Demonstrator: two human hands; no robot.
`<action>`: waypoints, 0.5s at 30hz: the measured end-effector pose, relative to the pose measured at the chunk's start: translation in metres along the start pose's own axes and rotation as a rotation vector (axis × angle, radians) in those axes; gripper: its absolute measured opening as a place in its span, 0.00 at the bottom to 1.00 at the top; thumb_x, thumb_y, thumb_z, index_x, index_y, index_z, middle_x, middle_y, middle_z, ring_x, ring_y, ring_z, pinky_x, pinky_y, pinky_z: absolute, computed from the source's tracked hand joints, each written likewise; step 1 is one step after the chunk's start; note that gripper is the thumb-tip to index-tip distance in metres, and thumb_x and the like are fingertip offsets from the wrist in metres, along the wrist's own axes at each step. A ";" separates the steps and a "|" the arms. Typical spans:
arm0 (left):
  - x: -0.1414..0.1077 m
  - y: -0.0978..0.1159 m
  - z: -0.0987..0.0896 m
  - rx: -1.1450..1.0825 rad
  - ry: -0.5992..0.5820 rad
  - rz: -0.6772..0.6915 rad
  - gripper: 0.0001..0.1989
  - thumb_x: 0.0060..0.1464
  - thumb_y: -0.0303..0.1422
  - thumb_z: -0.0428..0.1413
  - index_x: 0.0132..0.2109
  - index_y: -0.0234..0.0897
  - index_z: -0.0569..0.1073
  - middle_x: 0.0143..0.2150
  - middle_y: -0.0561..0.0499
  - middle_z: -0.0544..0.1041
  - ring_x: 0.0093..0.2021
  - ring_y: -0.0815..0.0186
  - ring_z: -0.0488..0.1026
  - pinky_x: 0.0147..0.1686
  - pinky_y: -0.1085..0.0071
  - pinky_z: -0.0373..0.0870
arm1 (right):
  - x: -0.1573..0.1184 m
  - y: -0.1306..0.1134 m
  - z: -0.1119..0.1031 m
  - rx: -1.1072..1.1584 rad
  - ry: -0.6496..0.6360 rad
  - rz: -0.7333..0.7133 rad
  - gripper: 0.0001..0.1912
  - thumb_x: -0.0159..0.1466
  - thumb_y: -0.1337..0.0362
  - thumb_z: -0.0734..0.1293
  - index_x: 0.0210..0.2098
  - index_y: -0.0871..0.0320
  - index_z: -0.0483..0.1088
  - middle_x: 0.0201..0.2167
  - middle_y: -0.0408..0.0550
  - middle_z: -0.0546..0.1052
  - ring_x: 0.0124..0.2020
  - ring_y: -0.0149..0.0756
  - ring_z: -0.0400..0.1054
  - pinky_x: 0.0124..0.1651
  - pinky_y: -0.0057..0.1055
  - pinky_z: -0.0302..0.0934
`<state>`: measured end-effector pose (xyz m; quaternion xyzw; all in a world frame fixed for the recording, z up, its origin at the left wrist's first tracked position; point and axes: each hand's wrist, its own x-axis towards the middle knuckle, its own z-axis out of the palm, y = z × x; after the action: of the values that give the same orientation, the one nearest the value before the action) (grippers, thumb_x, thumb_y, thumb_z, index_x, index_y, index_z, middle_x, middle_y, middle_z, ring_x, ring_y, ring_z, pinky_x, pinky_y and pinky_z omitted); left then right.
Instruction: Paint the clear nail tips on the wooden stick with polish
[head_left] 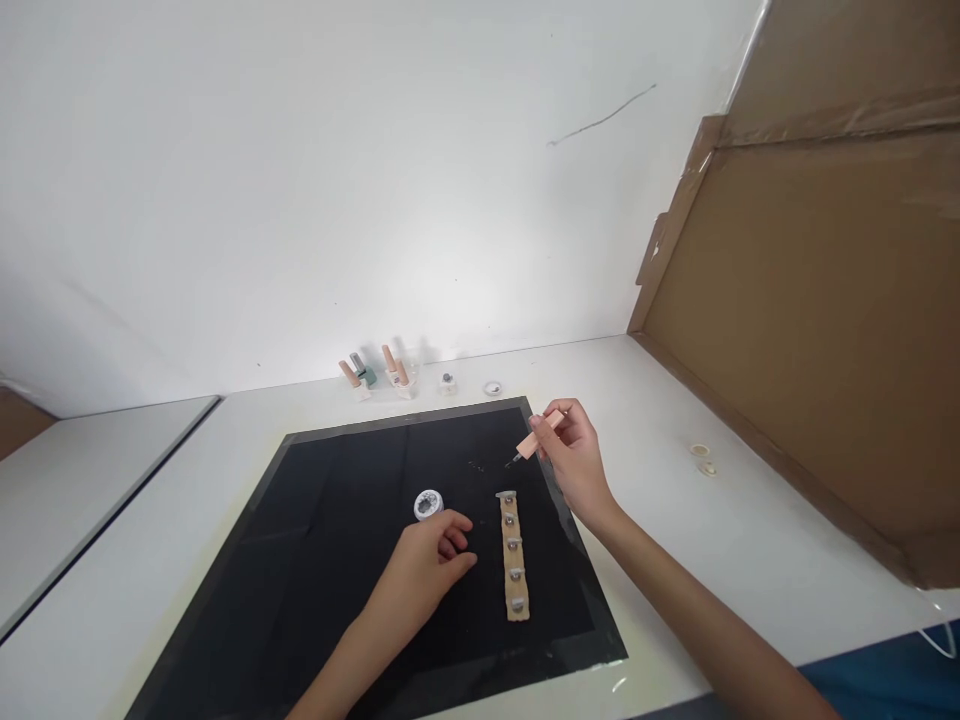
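Observation:
My right hand (574, 455) grips a nail polish brush (529, 443) by its peach cap, bristles pointing down and left above the black mat (352, 540). Just below the brush lies a tan strip (511, 560) bearing several small greyish pieces like nail tips on round silver mounts, in a row. My left hand (435, 560) hovers or rests over the mat, left of the strip, its fingers curled and thumb apart with nothing between them. Close behind its knuckles sits a small round white container (428, 503) with something silvery inside.
Behind the mat stand several polish bottles with peach caps (402, 374), a grey-green bottle (363, 370), a bottle without a cap (448, 384) and a white ring-shaped item (493, 388). Two small cream rings (703, 460) lie at right, near a cardboard panel (810, 330). A white wall (375, 180) rises behind.

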<state>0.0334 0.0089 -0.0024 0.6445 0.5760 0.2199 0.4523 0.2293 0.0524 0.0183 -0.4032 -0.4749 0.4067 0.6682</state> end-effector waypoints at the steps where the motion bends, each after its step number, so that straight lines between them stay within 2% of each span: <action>1: -0.001 0.001 -0.008 0.045 0.024 0.032 0.08 0.43 0.30 0.57 0.35 0.36 0.73 0.29 0.52 0.72 0.28 0.65 0.68 0.29 0.69 0.64 | 0.000 0.000 0.000 0.000 -0.007 0.001 0.13 0.59 0.55 0.68 0.30 0.54 0.60 0.21 0.35 0.62 0.20 0.27 0.58 0.24 0.27 0.53; 5: 0.003 -0.002 -0.042 0.233 0.220 0.164 0.05 0.46 0.33 0.56 0.33 0.39 0.70 0.29 0.53 0.70 0.30 0.63 0.67 0.32 0.67 0.63 | 0.000 0.000 0.001 -0.001 -0.041 0.013 0.12 0.59 0.55 0.68 0.32 0.53 0.61 0.19 0.35 0.66 0.21 0.30 0.63 0.24 0.27 0.54; 7: 0.010 -0.008 -0.056 0.294 0.257 0.192 0.10 0.44 0.33 0.57 0.37 0.39 0.69 0.35 0.51 0.71 0.36 0.60 0.68 0.36 0.65 0.65 | 0.000 0.001 0.001 -0.003 -0.051 0.022 0.12 0.59 0.55 0.67 0.33 0.53 0.61 0.19 0.36 0.67 0.21 0.30 0.64 0.23 0.26 0.55; 11: 0.022 -0.025 -0.070 0.348 0.172 0.214 0.24 0.40 0.36 0.61 0.47 0.39 0.67 0.45 0.46 0.70 0.48 0.53 0.65 0.46 0.59 0.64 | 0.000 0.003 0.001 -0.015 -0.065 0.057 0.11 0.59 0.56 0.67 0.37 0.53 0.62 0.20 0.37 0.70 0.24 0.32 0.65 0.21 0.25 0.56; 13: 0.025 -0.032 -0.070 0.367 0.097 0.250 0.25 0.41 0.36 0.61 0.49 0.40 0.68 0.47 0.45 0.70 0.50 0.52 0.64 0.49 0.57 0.62 | 0.000 0.004 0.002 -0.023 -0.070 0.064 0.11 0.59 0.57 0.67 0.37 0.54 0.63 0.21 0.39 0.70 0.26 0.33 0.66 0.21 0.24 0.57; 15: 0.027 -0.037 -0.066 0.380 0.036 0.269 0.21 0.43 0.36 0.60 0.48 0.41 0.70 0.48 0.45 0.71 0.50 0.52 0.64 0.49 0.57 0.62 | -0.001 0.004 0.002 -0.033 -0.070 0.053 0.10 0.59 0.58 0.67 0.37 0.54 0.63 0.21 0.40 0.71 0.28 0.33 0.67 0.21 0.24 0.57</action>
<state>-0.0328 0.0534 -0.0069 0.7849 0.5240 0.1770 0.2792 0.2261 0.0535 0.0149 -0.4122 -0.4936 0.4303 0.6335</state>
